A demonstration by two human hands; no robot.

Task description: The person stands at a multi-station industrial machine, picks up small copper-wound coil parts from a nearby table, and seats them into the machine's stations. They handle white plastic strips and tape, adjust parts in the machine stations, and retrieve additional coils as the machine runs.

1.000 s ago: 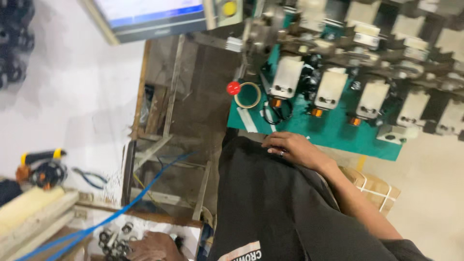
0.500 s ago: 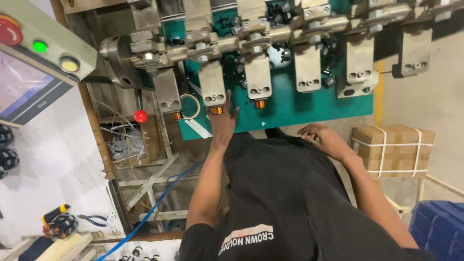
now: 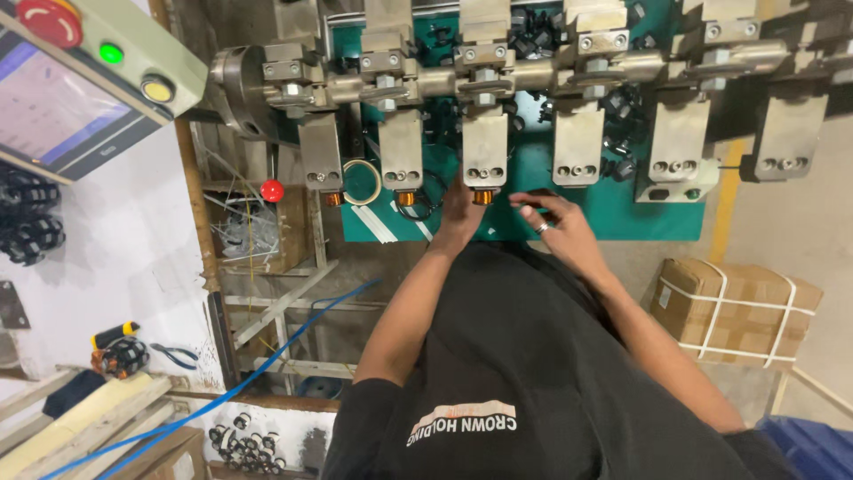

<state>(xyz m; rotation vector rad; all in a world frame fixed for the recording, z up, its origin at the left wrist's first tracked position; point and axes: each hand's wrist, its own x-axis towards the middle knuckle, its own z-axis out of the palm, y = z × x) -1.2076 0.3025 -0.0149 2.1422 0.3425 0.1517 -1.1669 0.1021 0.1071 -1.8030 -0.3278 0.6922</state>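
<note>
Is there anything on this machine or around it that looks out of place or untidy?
Nothing looks broken. The blue hose trails loosely across the frame, and small black parts lie scattered low down. The left hand reaches to an orange coil; the right hand hovers beside it.

This is a factory workshop. A coil-winding machine (image 3: 533,80) with a row of metal heads over a green base plate (image 3: 533,191) fills the top of the frame. A control panel (image 3: 84,84) with coloured buttons sits upper left. Pliers (image 3: 173,356) lie lower left, and a strapped cardboard carton (image 3: 737,311) stands at right.
</note>
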